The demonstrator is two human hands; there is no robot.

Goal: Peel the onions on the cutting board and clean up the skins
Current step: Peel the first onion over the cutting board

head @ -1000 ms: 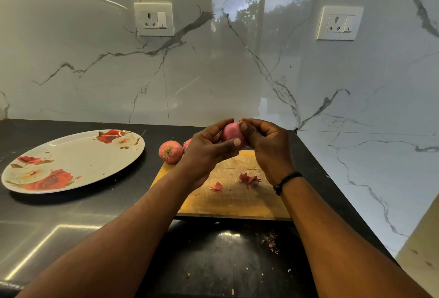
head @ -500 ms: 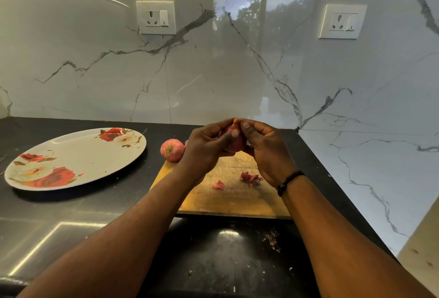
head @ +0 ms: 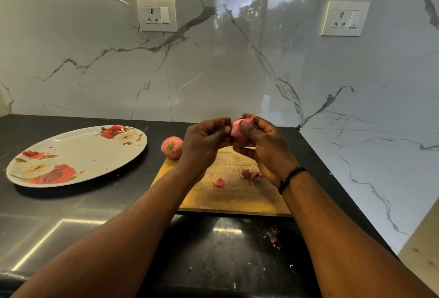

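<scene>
On the black counter, from left to right, sit a rose-patterned oval plate [head: 76, 155], an unpeeled pink onion [head: 172, 148] and a wooden cutting board [head: 228, 193] with torn pink skins [head: 250, 175]. Above the board, left hand [head: 202, 145] and right hand [head: 266, 148] pinch a pink onion [head: 238, 132] between them; best to brace with one and peel in strips.

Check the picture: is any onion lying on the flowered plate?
No: the plate holds no onion; the unpeeled onion sits beside it.
</scene>
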